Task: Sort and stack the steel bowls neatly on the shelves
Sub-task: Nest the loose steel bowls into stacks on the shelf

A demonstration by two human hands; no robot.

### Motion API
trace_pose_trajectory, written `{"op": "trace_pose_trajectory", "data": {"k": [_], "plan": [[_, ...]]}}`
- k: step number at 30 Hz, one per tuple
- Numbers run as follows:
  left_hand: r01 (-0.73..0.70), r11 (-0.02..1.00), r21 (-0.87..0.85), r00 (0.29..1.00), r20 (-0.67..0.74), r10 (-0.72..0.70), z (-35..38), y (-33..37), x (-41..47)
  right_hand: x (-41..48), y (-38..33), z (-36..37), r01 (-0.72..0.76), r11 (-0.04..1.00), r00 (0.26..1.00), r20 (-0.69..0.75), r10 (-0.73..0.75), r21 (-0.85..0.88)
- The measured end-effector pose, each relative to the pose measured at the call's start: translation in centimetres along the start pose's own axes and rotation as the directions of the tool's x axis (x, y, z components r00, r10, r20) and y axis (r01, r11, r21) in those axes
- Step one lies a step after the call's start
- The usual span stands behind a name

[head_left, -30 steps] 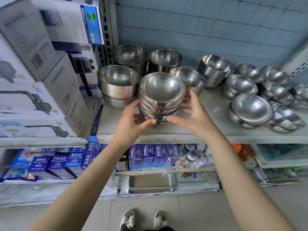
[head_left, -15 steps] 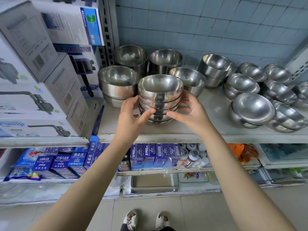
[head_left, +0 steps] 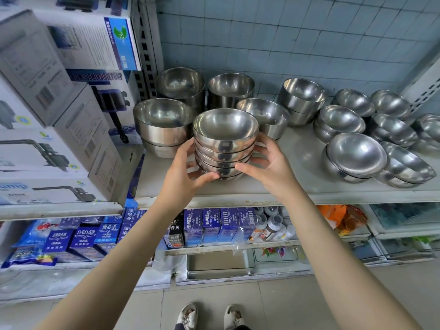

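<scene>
we hold the stack of steel bowls (head_left: pixel 225 148) between both hands, at the front of the shelf (head_left: pixel 297 186). our left hand (head_left: pixel 182 172) curls round its left side, thumb tucked under the lowest bowls. our right hand (head_left: pixel 271 167) mirrors it, thumb tip on the lower bowls, fingers (head_left: pixel 263 140) half curled and spread behind the stack. we cannot tell whether the base rests on the shelf. we judge the nested bowls stiff, light singly but weighty together. their polished walls look slippery, so the upper ones could slide or tip. the safest hold is low, thumbs beneath the bottom bowl, fingers bracing the rims. the large bowls (head_left: pixel 164 125) stand just beyond our left fingers, a mid-size bowl (head_left: pixel 264 115) just behind our right ones.
</scene>
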State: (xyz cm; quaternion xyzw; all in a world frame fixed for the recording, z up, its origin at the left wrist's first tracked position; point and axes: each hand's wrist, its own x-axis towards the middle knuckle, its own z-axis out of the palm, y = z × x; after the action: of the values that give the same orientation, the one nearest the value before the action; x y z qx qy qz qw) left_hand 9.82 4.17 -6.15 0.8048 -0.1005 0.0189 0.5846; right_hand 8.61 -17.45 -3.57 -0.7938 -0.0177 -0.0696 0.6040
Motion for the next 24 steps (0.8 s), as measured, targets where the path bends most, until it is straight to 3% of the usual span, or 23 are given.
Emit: {"op": "trace_pose_trajectory", "data": {"k": [7,15,24], "plan": [[0.019,1.000,-0.005,0.998,0.068,-0.018,2.6,1.1,-0.8,-2.1,1.4,-3.4,-0.026,0.999,0.999,-0.024,0.027,0.025],[0.033,0.994,-0.104,0.985,0.174,-0.014,11.2,3.6,0.2,-3.4,2.7,-11.8,-0.072,0.997,0.996,-0.059,0.070,-0.038],[0.077,0.981,-0.180,0.978,0.203,-0.039,15.3,4.7,1.5,-3.2,3.4,-15.7,-0.058,0.997,0.997,-0.056,0.060,0.043]]}}
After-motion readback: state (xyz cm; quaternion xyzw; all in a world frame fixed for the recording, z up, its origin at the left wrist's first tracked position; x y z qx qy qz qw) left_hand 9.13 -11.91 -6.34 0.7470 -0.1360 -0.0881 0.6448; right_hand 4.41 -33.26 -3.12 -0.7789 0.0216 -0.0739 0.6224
